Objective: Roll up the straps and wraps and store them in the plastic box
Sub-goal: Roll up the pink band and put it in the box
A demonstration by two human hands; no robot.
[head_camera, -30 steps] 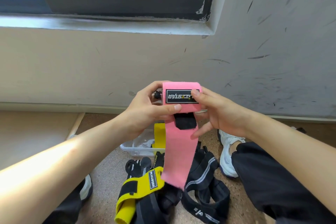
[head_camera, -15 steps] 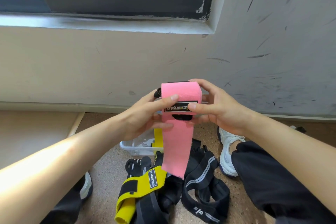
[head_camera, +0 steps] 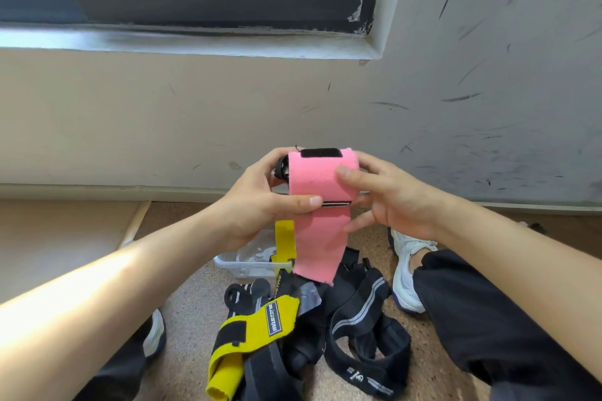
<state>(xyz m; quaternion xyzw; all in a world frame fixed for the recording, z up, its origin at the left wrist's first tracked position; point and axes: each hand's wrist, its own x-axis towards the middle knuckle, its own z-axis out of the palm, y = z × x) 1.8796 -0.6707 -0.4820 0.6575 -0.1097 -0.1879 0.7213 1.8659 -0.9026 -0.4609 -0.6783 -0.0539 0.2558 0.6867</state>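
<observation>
A pink wrap [head_camera: 317, 177] is partly rolled in mid-air in front of the wall, a black velcro patch on top of the roll and its loose tail hanging down. My left hand [head_camera: 260, 202] grips the roll's left end, thumb across its front. My right hand [head_camera: 387, 197] holds the right end, thumb on the roll. Below, a clear plastic box [head_camera: 242, 262] sits on the floor, a yellow strap [head_camera: 284, 241] hanging over its rim. A yellow wrap [head_camera: 250, 334] and several black straps [head_camera: 361, 322] lie in a heap in front of the box.
A wall with a dark window frame [head_camera: 208, 0] rises straight ahead. My white shoes [head_camera: 405, 273] and black trousers [head_camera: 488, 325] flank the heap on the speckled floor. A pale board [head_camera: 58, 238] lies at the left.
The roll has turned further: the logo label moved from the front to the underside, the velcro patch came up on top, and the hanging pink tail got shorter.
</observation>
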